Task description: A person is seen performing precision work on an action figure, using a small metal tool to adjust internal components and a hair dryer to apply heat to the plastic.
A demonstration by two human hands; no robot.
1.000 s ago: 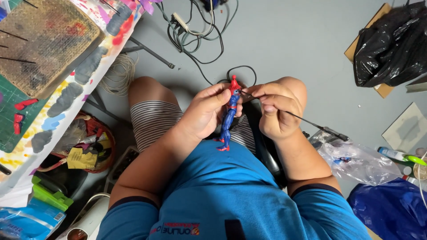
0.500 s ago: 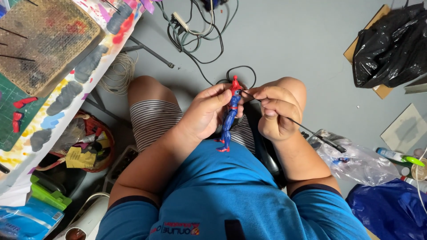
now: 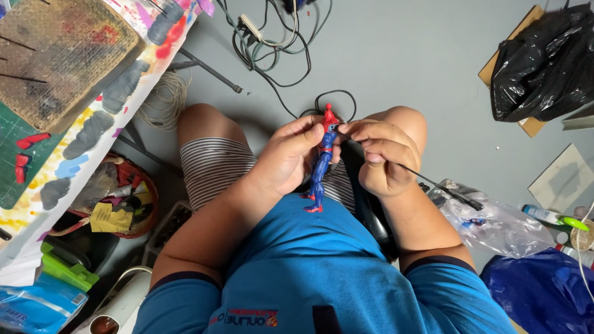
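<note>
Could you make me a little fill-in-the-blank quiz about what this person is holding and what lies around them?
1. The left hand holds a small toy figure coloured red and ____.
2. The right hand pinches a thin black ____ whose far end points toward the clear plastic bag.
3. The person's shorts have a ____ pattern.
4. On the floor at the upper right sits a crumpled bag coloured ____.

Missing words: blue; tool; striped; black
</note>
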